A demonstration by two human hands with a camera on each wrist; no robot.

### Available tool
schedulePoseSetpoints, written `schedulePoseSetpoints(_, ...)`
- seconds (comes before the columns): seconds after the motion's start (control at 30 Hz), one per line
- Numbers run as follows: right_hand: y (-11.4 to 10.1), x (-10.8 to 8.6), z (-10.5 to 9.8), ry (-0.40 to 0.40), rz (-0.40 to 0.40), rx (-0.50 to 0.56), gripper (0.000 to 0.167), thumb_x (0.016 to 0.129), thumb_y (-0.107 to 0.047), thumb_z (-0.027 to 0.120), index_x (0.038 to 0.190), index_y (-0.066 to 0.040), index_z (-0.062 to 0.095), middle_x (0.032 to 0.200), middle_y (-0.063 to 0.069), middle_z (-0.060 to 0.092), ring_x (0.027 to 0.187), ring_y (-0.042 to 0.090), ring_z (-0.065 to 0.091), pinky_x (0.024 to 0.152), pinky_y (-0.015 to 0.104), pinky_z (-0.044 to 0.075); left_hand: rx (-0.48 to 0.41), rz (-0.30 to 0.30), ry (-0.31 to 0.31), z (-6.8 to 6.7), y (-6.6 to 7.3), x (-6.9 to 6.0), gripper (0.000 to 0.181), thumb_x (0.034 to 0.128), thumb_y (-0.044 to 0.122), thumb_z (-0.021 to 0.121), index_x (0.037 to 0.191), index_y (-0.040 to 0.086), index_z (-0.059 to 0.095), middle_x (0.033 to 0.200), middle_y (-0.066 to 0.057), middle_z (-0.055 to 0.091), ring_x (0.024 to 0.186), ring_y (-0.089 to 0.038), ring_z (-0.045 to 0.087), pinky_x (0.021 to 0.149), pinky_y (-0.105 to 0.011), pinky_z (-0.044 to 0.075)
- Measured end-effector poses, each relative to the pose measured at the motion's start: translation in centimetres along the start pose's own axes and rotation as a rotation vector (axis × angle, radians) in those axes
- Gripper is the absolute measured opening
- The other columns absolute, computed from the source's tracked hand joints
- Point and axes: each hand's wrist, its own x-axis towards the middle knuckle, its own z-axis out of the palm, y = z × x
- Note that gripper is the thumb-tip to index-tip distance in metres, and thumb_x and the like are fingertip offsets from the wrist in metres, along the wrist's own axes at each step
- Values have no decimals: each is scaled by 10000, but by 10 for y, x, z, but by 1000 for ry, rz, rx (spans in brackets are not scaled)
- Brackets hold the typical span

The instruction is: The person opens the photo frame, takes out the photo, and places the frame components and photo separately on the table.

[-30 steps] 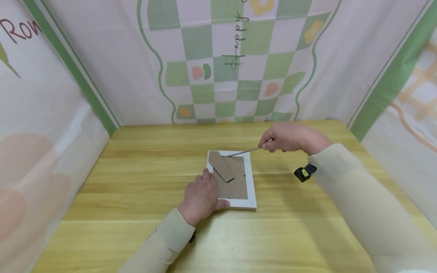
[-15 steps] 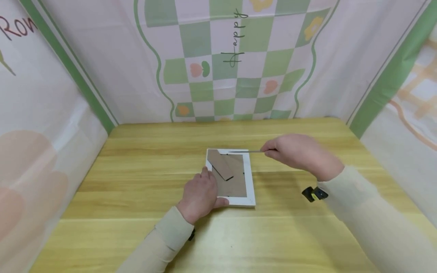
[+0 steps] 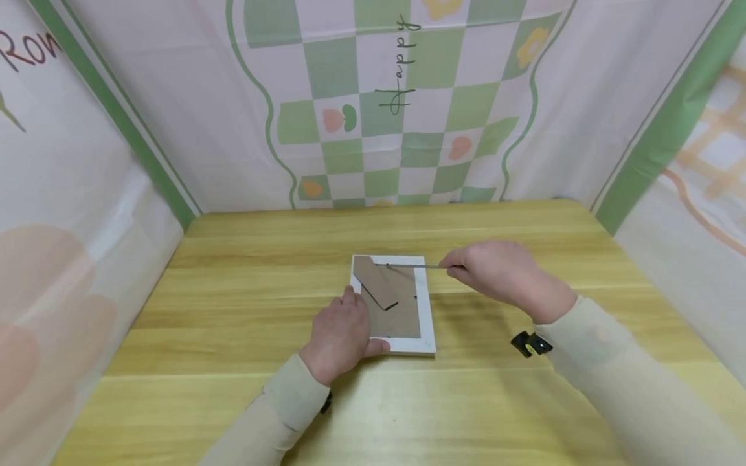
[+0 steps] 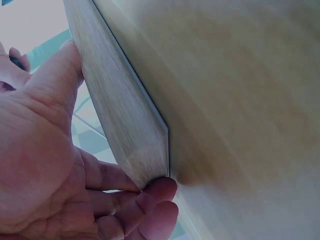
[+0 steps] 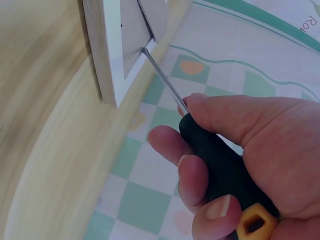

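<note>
A white picture frame (image 3: pixel 428 323) lies face down on the table, its brown backing board (image 3: pixel 405 323) and slanted stand leg (image 3: pixel 375 285) facing up. My left hand (image 3: pixel 339 333) grips the frame's left side and near-left corner. In the left wrist view, thumb and fingers hold the wooden edge (image 4: pixel 125 110). My right hand (image 3: pixel 507 275) holds a screwdriver with a dark green and orange handle (image 5: pixel 215 160). The metal shaft (image 5: pixel 165 80) reaches over the frame's far right, and the tip meets the inner far edge by a small dark tab.
The wooden table (image 3: pixel 245 272) extends around the frame on all sides. Behind it hangs a printed cloth (image 3: pixel 332 71) with green checks, and more cloth (image 3: pixel 87 194) covers the left and right sides. Both wrists wear black straps; the right one carries a small black device (image 3: pixel 531 344).
The right hand first drew back toward me and levelled the screwdriver, the tip lifting onto the white border. Now the tip is back at the inner far edge. My left hand keeps its hold.
</note>
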Motion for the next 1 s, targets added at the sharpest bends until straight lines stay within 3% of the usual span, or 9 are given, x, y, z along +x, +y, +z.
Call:
schedulePoseSetpoints(0.23, -1, 3, -1, -18, 8, 1, 242, 1047, -249, 623, 1233, -258, 778, 1226, -28, 770, 1108, 270, 739, 776, 487, 601, 0, 8, 18, -2, 0, -3, 1037, 817, 746, 718, 1344, -140, 607, 1457, -303, 569, 1100, -347, 705, 677, -394, 631)
schedulePoseSetpoints(0.6, 14, 19, -15, -136, -29, 110, 251, 1067, -219, 597, 1253, -194, 764, 1282, 22, 745, 1211, 320, 686, 991, 556, 539, 9, 10, 5, -2, 0, -3, 1033, 831, 755, 694, 1360, -127, 601, 1470, -293, 562, 1124, -338, 697, 710, -385, 631)
schedulePoseSetpoints(0.77, 22, 29, -22, -192, -37, 146, 247, 1062, -217, 597, 1242, -208, 767, 1216, 15, 762, 1100, 245, 717, 958, 537, 546, -3, -3, -13, -2, 0, -2, 1044, 830, 760, 691, 1389, -115, 584, 1499, -287, 539, 1167, -345, 680, 726, -392, 632)
schedulePoseSetpoints(1.0, 30, 42, -33, -337, 27, 300, 284, 1085, -233, 558, 1297, -159, 733, 1073, 23, 753, 890, 164, 687, 746, 381, 573, 7, -4, -9, -2, 0, -2, 1055, 825, 771, 687, 1390, -114, 582, 1498, -281, 541, 1149, -337, 686, 717, -387, 631)
